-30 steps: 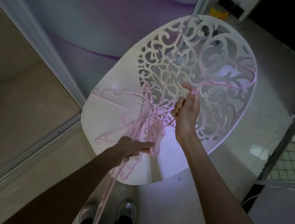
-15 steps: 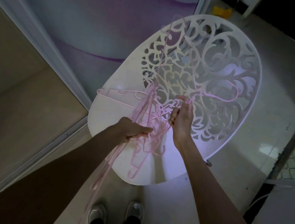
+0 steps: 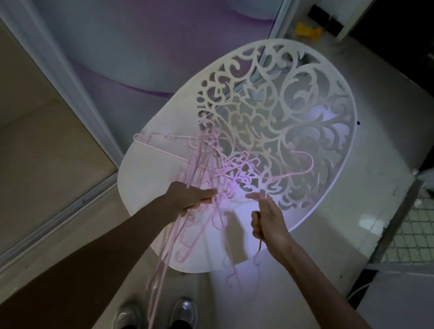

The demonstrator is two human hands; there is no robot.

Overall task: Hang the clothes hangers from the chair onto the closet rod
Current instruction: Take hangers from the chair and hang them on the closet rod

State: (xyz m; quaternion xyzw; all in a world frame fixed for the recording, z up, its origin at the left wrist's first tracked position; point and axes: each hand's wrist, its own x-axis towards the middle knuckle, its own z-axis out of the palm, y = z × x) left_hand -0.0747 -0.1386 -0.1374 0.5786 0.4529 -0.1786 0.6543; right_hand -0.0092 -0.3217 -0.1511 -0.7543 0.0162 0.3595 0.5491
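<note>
Pulled back from the chair [image 3: 154, 153], right hand [image 3: 269, 220] pinches one hanger [image 3: 295, 172]; left hand [image 3: 189, 197] grips the hanger bundle [image 3: 204, 162]. Tease slowly to free snags.

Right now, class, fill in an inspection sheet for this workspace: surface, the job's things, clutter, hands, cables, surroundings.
Surface: white chair with a scrollwork back, on a pale floor.
Job's things: pink hangers tangled on the seat; closet rod not in view.
Clutter: yellow object on the floor behind the chair.
Hands: left hand grips a bunch of hangers trailing down; right hand pinches one hanger.
Cables: white cord on the floor at right.
Surroundings: sliding door, tiled floor patch.
</note>
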